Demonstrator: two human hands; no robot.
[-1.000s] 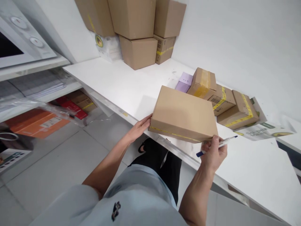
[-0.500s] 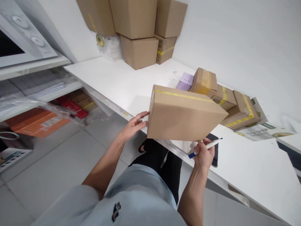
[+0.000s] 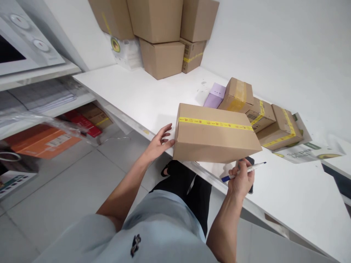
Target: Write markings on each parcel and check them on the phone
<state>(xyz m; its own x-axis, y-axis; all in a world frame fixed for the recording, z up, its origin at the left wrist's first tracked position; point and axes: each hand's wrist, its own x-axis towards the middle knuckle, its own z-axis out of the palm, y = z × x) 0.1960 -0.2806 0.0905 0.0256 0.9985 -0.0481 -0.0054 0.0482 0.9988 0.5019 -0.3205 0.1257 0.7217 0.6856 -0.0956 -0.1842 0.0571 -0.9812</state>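
A brown cardboard box (image 3: 214, 138) with yellow printed tape along its top stands tilted at the near edge of the white table (image 3: 290, 193). At its left end is my left hand (image 3: 160, 143), fingers apart, the thumb against the cardboard. My right hand (image 3: 241, 179) is closed around a white marker (image 3: 253, 167), just below the box's lower right corner. The marker's blue tip is bare and points right; a blue cap sits on its other end. Partly covered by that hand and the box lies a dark phone-like object (image 3: 251, 189).
Several taped boxes (image 3: 282, 128) and a lilac box (image 3: 215, 95) line the wall side. Larger cartons (image 3: 161, 58) are stacked at the back. A printed avocado carton panel (image 3: 309, 151) lies on the right. Shelves with a microwave (image 3: 24, 40) stand left.
The box has tipped so that its taped top now faces me more. My left fingers have opened away from its end; my right hand with the marker has shifted slightly right.
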